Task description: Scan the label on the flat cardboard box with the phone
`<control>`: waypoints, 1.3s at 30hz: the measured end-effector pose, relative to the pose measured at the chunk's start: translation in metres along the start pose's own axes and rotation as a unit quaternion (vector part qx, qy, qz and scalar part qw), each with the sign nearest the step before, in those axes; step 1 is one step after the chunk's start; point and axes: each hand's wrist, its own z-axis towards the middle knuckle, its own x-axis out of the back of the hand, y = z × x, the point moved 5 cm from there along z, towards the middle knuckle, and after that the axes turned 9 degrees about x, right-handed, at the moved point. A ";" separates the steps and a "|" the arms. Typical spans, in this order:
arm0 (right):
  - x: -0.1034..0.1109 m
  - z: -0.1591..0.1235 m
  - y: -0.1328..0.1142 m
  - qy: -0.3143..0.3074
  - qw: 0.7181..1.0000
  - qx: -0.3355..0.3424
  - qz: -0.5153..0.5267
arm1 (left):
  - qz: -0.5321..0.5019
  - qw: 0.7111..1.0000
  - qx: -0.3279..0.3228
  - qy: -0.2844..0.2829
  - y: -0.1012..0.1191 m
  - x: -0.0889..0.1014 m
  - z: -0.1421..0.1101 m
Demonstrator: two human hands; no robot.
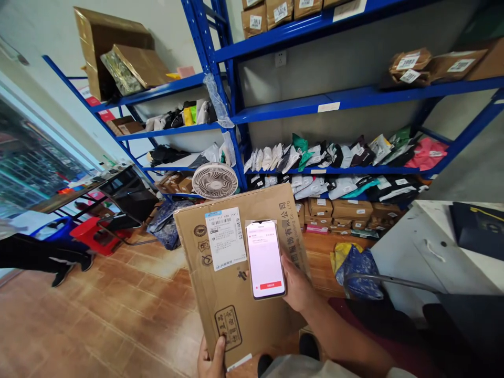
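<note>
Cardboard parcel [258, 325] in left hand [211, 358]; phone [266, 260] in right hand [296, 283].

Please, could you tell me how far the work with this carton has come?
Looks done: the carton has a printed label.
In hand: the left hand grips the carton's lower edge; the right hand holds a lit phone over it.
Probably left: finishing on the phone, whose small screen text I cannot read, and putting down the carton, which is not on the blue shelves.
</note>
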 end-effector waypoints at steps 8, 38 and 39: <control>0.002 -0.001 0.010 0.028 1.000 0.009 -0.009 | -0.013 1.000 0.025 0.008 0.000 0.006 0.000; -0.011 0.004 0.028 0.045 0.999 -0.010 -0.007 | -0.015 0.999 0.035 0.002 -0.010 0.027 0.023; -0.012 0.004 0.029 0.039 0.999 -0.012 -0.006 | -0.018 0.999 0.035 0.001 -0.011 0.029 0.025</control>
